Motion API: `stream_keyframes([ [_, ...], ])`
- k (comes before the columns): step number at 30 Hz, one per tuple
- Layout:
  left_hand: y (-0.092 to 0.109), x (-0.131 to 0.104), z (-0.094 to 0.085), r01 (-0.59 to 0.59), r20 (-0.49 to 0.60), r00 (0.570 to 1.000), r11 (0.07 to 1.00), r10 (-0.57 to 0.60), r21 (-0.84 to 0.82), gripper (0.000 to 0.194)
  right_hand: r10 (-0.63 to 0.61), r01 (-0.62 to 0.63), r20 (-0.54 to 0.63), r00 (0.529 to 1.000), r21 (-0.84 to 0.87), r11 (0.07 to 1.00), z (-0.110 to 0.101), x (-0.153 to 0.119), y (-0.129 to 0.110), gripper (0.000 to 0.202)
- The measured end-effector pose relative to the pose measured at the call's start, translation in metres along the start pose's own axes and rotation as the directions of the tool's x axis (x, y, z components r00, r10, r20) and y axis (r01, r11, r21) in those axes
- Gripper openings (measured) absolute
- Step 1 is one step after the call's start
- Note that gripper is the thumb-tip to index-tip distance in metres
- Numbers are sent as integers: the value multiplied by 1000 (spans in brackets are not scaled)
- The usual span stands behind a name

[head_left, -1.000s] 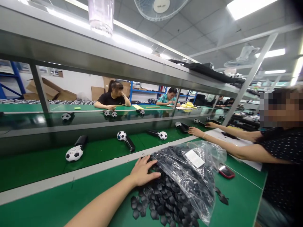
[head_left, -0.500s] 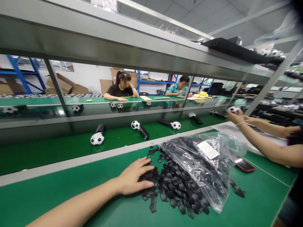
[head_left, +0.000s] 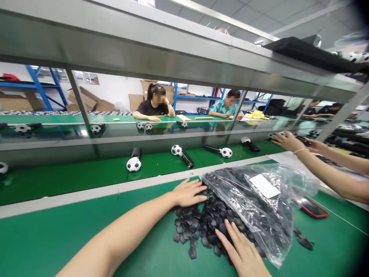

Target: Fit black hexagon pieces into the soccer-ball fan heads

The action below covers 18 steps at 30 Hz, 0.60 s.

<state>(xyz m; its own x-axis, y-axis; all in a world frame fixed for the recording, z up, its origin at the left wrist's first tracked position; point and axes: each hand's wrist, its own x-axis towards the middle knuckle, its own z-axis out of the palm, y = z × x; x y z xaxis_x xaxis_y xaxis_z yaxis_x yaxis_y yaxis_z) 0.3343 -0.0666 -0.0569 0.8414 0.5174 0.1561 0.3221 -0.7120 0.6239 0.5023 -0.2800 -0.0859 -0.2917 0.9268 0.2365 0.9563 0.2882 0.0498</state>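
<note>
Small black flat pieces (head_left: 184, 227), many of them five-sided, lie in a loose pile on the green table. My left hand (head_left: 188, 193) rests palm down over the far left side of the pile, its fingers spread. On the near right side, my right hand (head_left: 242, 250) lies on the pieces with its fingers stretched out. A clear plastic bag (head_left: 248, 204) full of more black pieces lies on its side against the pile, its opening toward my hands. A white label (head_left: 264, 186) is on the bag. Neither hand grips anything that I can see.
Beyond the table edge, a green conveyor (head_left: 95, 175) carries several football-patterned items with black handles, one a football-headed item (head_left: 134, 164). A red-edged phone (head_left: 314, 207) lies right of the bag. A co-worker's hands (head_left: 291, 142) are at the right. A metal shelf (head_left: 144, 50) spans overhead.
My left hand has moved away from me to the far side of the pile. My right hand has come into view on the pieces. The co-worker's hands have shifted at the right.
</note>
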Motion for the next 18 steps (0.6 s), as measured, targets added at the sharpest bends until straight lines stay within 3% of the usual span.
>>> stream_keyframes([
  [3, 11, -28, 1, -54, 48, 997, 998, 55, -29, 41, -9, 5, 49, 999, 73, 997, -11, 18, -15, 72],
  [6, 18, -59, -2, -41, 20, 999, 998, 42, -56, 37, -22, 4, 122, 992, 154, 988, -11, 35, -28, 71],
  [9, 21, -87, -5, 44, -100, 994, 996, -52, -84, 34, -65, 25, 176, 982, 219, 975, -7, 49, -39, 71],
  [13, 22, -119, -9, 165, -248, 947, 973, -202, -163, 35, -50, 11, 165, 985, 226, 974, -4, 60, -49, 65],
  [18, 23, -146, -24, 200, -247, 934, 951, -258, -236, 31, -142, 108, 141, 980, 220, 969, -5, 67, -53, 57],
])
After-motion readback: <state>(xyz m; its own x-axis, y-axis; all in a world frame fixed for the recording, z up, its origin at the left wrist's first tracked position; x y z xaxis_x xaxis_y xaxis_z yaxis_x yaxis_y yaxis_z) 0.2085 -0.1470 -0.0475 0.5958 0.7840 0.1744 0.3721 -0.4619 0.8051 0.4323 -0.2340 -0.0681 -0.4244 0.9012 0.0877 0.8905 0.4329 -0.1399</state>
